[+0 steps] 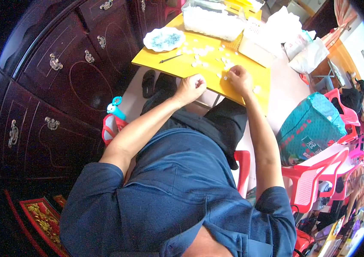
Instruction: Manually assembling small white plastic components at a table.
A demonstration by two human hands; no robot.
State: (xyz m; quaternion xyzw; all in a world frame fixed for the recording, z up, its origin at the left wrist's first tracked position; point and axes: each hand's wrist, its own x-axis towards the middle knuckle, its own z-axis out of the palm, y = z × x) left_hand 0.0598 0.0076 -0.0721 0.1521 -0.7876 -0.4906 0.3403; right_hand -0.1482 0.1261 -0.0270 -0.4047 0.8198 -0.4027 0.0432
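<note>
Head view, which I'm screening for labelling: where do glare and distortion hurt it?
Head view: white contents in the clear bin wash out; also in the head view, white pieces on the yellow table lose detail; at the head view's left, the dark cabinet bows near the rim.

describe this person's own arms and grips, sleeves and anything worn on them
The left sleeve and right sleeve are short and dark blue, ending above the elbows. The left forearm and right forearm are bare, with no watch or bracelet showing. The left grip and right grip are ungloved hands; any rings are too small to tell.
</note>
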